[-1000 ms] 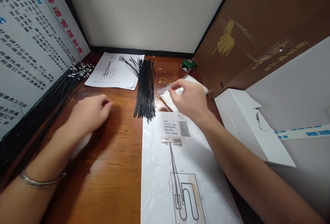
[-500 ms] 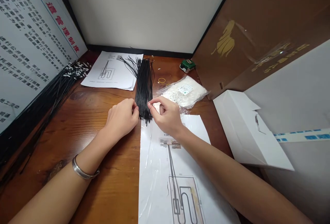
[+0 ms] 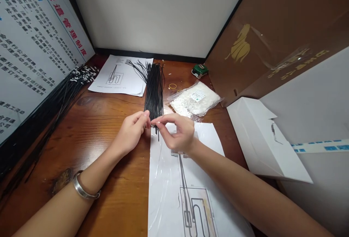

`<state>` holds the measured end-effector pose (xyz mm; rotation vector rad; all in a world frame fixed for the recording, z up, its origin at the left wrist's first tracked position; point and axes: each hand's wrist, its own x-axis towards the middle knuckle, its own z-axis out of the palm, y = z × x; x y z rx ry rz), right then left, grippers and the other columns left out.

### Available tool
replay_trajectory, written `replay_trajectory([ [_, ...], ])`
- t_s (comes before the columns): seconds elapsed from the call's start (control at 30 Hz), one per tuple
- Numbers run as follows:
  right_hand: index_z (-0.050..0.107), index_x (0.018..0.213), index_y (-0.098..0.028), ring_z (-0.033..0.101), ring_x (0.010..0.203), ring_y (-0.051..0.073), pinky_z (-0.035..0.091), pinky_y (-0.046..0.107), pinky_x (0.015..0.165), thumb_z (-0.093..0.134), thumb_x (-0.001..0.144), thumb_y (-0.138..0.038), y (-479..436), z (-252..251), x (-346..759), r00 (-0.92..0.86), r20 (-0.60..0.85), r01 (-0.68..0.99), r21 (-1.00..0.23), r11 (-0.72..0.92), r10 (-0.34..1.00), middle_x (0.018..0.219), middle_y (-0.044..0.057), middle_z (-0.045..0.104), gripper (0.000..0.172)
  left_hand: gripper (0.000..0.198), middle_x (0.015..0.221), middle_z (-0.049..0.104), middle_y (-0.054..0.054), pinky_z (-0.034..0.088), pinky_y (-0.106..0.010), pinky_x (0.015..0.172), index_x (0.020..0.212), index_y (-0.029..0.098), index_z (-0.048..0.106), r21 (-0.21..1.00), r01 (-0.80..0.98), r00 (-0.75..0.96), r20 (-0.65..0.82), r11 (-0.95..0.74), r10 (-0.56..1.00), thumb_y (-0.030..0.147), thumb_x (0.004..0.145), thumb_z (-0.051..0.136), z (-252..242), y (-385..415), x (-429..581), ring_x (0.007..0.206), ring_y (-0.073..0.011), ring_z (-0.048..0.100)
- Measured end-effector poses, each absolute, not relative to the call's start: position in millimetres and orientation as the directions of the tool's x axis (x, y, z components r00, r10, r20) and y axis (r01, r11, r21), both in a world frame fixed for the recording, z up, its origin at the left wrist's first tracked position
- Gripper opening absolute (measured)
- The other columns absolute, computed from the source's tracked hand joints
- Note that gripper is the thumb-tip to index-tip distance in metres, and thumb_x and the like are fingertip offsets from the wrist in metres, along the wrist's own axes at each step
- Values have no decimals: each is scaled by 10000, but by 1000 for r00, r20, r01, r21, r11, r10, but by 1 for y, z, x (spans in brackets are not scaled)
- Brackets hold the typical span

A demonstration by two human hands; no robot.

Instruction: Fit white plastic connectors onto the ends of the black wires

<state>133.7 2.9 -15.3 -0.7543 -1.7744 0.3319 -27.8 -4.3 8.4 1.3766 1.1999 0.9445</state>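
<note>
At the near end of a bundle of thin black wires, my left hand is closed in a pinch, thumb on top, with a black wire's tip at its fingers. Close against it, my right hand pinches a tiny white piece, which looks like a connector housing, between thumb and forefinger. The fingertips of both hands nearly meet. Behind my right hand lies a clear plastic bag full of similar small white pieces. A printed drawing sheet in clear film extends below my right hand.
Black wires with white ends lie along the left board. A second drawing sheet sits at the back left. Near the brown carton are a green tape measure and a yellow rubber band. A white box flap stands right.
My left hand has turned, its thumb now uppermost, beside the wire ends. My right hand has come slightly nearer to me and toward the left fingers, still pinching the white piece.
</note>
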Motion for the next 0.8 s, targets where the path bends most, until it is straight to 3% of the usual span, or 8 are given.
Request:
replay_trajectory([
  [0.1,636,816,-267,717,634,173,607,322,589,581,769,-141,-2,-18,130,-307,737,280,-535,797,602,743,-3,757,145,356,479,416,56,277,-233,424,717,188,573,985,156,123,-92,72,988,506,862,504,6,-1,-26,424,-98,343],
  [0.23,635,797,-277,708,601,140,582,280,523,556,784,-127,-8,-22,125,-490,732,163,-457,875,474,757,-25,760,170,274,548,510,43,332,-224,448,709,182,575,989,117,154,-108,90,982,438,800,606,5,0,-27,449,-91,403],
  [0.37,636,902,-279,734,749,156,602,283,608,589,791,-80,-4,-23,128,-325,791,212,-473,855,518,893,-8,767,233,234,573,513,35,361,-209,493,662,171,558,993,117,148,-50,33,988,361,788,611,7,-2,-29,508,-89,436],
  [0.47,615,980,-232,722,683,148,602,262,571,585,832,-89,6,-23,132,-178,817,361,-464,809,548,878,22,759,207,231,564,517,33,345,-210,479,654,163,570,990,143,249,-30,-6,968,353,780,608,10,-5,-33,489,-84,413],
  [0.63,590,916,-205,662,539,111,551,209,476,631,803,-80,12,-23,130,-184,891,451,-299,841,416,724,-12,723,173,261,603,574,7,363,-215,511,654,143,604,990,131,375,6,-60,927,366,788,625,11,-5,-38,525,-88,451],
  [0.8,581,899,-213,661,526,110,549,204,475,631,789,-66,6,-21,127,-200,922,389,-237,890,332,678,-23,716,190,361,491,445,58,270,-210,417,679,153,581,993,114,209,-49,25,977,462,858,527,6,-1,-34,409,-65,317],
])
